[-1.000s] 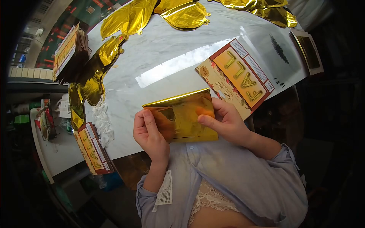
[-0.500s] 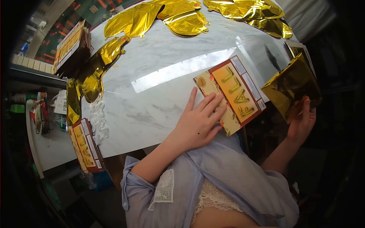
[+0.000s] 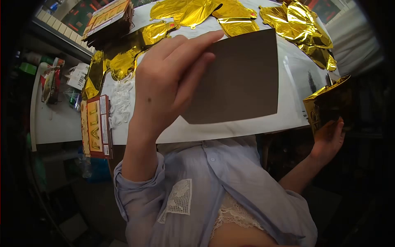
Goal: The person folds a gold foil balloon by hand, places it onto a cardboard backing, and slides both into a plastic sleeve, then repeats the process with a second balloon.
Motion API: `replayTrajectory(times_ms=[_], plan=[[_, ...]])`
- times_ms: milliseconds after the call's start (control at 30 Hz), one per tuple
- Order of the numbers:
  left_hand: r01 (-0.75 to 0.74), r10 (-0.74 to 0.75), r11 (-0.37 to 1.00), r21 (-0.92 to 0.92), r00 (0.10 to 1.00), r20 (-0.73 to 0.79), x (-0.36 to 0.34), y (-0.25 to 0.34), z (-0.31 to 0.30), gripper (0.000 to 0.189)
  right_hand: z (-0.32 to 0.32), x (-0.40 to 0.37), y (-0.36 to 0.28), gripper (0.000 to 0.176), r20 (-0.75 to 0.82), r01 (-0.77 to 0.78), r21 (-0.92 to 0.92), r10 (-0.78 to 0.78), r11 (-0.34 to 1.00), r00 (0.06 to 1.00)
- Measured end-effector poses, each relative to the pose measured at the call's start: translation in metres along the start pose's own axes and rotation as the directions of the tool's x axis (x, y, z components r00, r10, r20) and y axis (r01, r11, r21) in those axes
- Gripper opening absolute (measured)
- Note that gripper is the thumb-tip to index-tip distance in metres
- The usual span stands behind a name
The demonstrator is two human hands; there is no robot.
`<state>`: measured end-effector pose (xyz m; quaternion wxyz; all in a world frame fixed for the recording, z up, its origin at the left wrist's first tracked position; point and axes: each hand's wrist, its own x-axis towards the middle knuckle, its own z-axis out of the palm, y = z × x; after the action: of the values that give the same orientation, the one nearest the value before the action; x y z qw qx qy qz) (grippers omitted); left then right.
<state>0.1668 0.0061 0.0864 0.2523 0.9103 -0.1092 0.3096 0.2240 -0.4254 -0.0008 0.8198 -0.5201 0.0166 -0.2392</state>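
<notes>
My left hand (image 3: 162,80) is raised over the table and pinches a card (image 3: 238,84) by its left side. The card's plain dark brown face is turned up towards me and covers much of the tabletop behind it. Past the table's right edge, my right hand (image 3: 328,142) grips a folded gold foil balloon (image 3: 325,109) from below. That foil is flat, creased and shiny. My right fingers are partly hidden behind it.
Flat gold foil balloons (image 3: 187,13) lie along the far side, with more foil balloons (image 3: 294,18) at the back right. A stack of FALL cards (image 3: 108,20) stands back left; more FALL cards (image 3: 97,127) sit front left beside white string (image 3: 121,103). Clear plastic (image 3: 295,82) lies right.
My left hand has lifted the card off the table and moved up and left, turning its dark face to me. My right hand still holds the foil balloon, slightly lower. The view has shifted.
</notes>
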Motion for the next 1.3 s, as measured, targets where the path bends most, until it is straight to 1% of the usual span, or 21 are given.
replayTrajectory(times_ms=[33,100,133,200,267,333,400,500,567,600,667,733,833,933,1000,1033,1067,1133,1200,1267,1300], plan=[[0.073,-0.073,0.997,-0.028,0.997,0.032,0.003,-0.012,0.015,0.031,-0.002,-0.001,0.002,0.021,0.007,-0.002,0.001,0.002,1.000,1.000],[0.207,-0.212,0.977,0.048,0.960,0.182,-0.001,-0.033,0.051,0.026,-0.007,-0.004,0.007,0.021,0.133,-0.025,-0.007,0.026,1.000,0.991],[0.255,-0.267,0.964,0.080,0.933,0.243,-0.008,-0.044,0.070,0.025,-0.007,-0.006,0.008,0.021,0.136,-0.027,-0.004,0.027,1.000,0.990],[0.285,-0.307,0.951,0.119,0.914,0.264,-0.019,-0.057,0.096,0.024,-0.007,-0.011,0.012,0.022,0.140,-0.068,-0.011,0.069,0.998,0.988],[0.287,-0.302,0.953,0.095,0.922,0.243,-0.027,-0.062,0.104,0.023,-0.007,-0.013,0.012,0.022,0.175,-0.104,-0.011,0.105,0.994,0.979],[0.198,-0.202,0.978,0.069,0.978,0.049,-0.028,-0.061,0.098,0.022,-0.006,-0.013,0.011,0.022,0.205,-0.138,-0.016,0.138,0.990,0.969],[0.356,-0.363,0.921,0.160,0.932,0.014,-0.029,-0.074,0.066,0.017,-0.005,-0.011,0.012,0.023,0.231,-0.138,-0.016,0.138,0.990,0.963],[0.581,-0.586,0.697,0.421,0.799,-0.133,-0.040,-0.111,0.003,0.014,-0.008,-0.006,0.019,0.024,0.211,-0.139,-0.027,0.141,0.990,0.967],[0.691,-0.769,0.443,0.571,0.620,-0.155,-0.054,-0.139,-0.028,0.019,-0.002,-0.006,0.026,0.025,0.195,-0.146,-0.018,0.147,0.989,0.970],[0.690,-0.769,0.440,0.575,0.620,-0.156,-0.062,-0.150,-0.035,0.019,0.002,-0.006,0.030,0.026,0.185,-0.148,-0.011,0.148,0.989,0.972],[0.677,-0.831,0.355,0.645,0.545,-0.115,-0.081,-0.172,-0.039,0.025,0.012,-0.007,0.035,0.026,0.202,-0.162,-0.005,0.159,0.987,0.966],[0.703,-0.836,0.368,0.609,0.536,-0.114,-0.087,-0.181,-0.038,0.024,0.021,-0.010,0.036,0.027,0.212,-0.170,0.000,0.166,0.985,0.963],[0.705,-0.806,0.437,0.559,0.583,-0.105,-0.086,-0.176,-0.037,0.024,0.027,-0.011,0.033,0.027,0.248,-0.162,-0.006,0.158,0.987,0.956],[0.778,-0.769,0.591,0.213,0.623,-0.144,-0.078,-0.157,-0.054,0.024,0.027,-0.011,0.033,0.027,0.234,-0.132,-0.026,0.134,0.991,0.963],[0.753,-0.742,0.657,0.022,0.651,-0.160,-0.065,-0.133,-0.065,0.021,0.027,-0.011,0.033,0.027,0.211,-0.144,-0.026,0.146,0.989,0.967],[0.711,-0.723,0.691,-0.131,0.673,-0.154,-0.060,-0.121,-0.068,0.016,0.025,-0.011,0.034,0.027,0.209,-0.146,-0.027,0.148,0.989,0.967],[0.712,-0.723,0.691,-0.130,0.674,-0.153,-0.055,-0.110,-0.068,0.016,0.023,-0.011,0.037,0.026,0.193,-0.149,-0.030,0.153,0.988,0.969],[0.547,-0.638,0.749,-0.374,0.747,-0.188,-0.047,-0.088,-0.062,0.016,0.025,-0.013,0.038,0.026,0.174,-0.151,-0.035,0.155,0.988,0.972],[0.416,-0.586,0.743,-0.524,0.783,-0.210,-0.040,-0.067,-0.043,0.019,0.033,-0.018,0.038,0.024,0.192,-0.168,-0.041,0.173,0.985,0.966],[0.360,-0.575,0.649,-0.670,0.808,-0.123,-0.036,-0.050,-0.015,0.021,0.039,-0.021,0.037,0.023,0.178,-0.173,-0.049,0.179,0.984,0.968],[0.327,-0.588,0.538,-0.777,0.806,-0.067,-0.037,-0.043,0.002,0.023,0.044,-0.023,0.037,0.023,0.193,-0.174,-0.045,0.180,0.984,0.965]])
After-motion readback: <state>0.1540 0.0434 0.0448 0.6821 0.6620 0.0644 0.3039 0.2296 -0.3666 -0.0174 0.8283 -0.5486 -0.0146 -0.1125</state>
